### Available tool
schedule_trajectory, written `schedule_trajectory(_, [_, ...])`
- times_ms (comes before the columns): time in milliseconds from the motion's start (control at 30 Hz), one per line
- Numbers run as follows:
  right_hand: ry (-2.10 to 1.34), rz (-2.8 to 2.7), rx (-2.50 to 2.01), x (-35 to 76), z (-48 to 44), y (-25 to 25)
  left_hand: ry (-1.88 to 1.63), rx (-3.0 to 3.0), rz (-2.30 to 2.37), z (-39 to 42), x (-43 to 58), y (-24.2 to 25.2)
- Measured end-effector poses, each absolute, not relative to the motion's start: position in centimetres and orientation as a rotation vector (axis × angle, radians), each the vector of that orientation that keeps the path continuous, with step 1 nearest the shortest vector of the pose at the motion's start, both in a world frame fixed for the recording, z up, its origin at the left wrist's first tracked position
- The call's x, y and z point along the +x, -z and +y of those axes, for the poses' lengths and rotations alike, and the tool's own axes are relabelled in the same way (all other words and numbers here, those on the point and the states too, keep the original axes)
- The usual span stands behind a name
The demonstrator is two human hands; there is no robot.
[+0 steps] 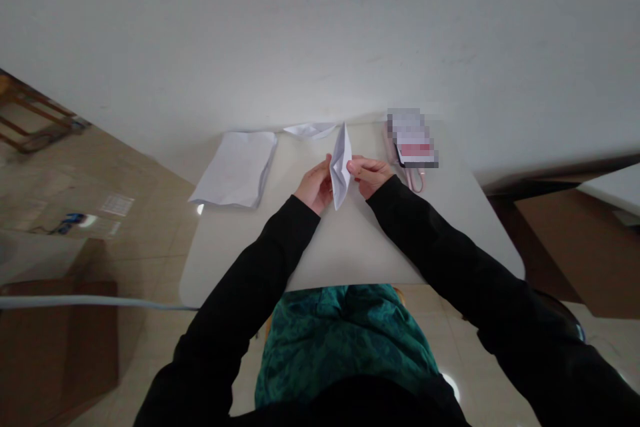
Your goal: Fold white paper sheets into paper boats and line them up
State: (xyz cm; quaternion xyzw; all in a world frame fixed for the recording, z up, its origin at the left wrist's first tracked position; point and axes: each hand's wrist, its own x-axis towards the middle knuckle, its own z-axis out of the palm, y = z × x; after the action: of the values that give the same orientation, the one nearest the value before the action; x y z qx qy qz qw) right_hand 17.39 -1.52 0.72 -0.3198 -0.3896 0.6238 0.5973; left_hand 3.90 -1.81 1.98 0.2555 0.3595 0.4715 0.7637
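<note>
A folded white paper (341,170) stands upright between my hands above the middle of the table, its layers spread a little apart. My left hand (317,187) grips its left side, with some fingers hidden behind the paper. On the other side, my right hand (369,173) pinches the paper's right edge between thumb and fingers. Behind it, against the wall, lies another folded white paper (310,130). A stack of white sheets (235,170) rests at the table's left.
The white table (350,253) meets the wall (320,33). At its back right lies a phone (415,140), partly blurred, with a pink strap (415,181). Brown boxes (575,240) stand on the floor to the right. A pale cable (95,301) runs at the left.
</note>
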Motion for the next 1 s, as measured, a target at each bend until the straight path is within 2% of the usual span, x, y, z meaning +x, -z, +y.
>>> schedule_trajectory(167, [-1.51, -0.992, -0.763, 17.3, -1.5, -0.4, -1.123, 0.61, 0.756, -1.8, 3.7, -1.7])
schedule_trajectory(567, [-1.688, -0.807, -0.692, 17.3, -1.6, -0.2, -1.071, 0.693, 0.695, -1.5, 3.0, -1.2])
schedule_trajectory(1000, [-1.667, -0.836, -0.706, 17.8, -0.8, 0.8, -1.024, 0.827, 0.779, -1.7, 3.3, -2.1])
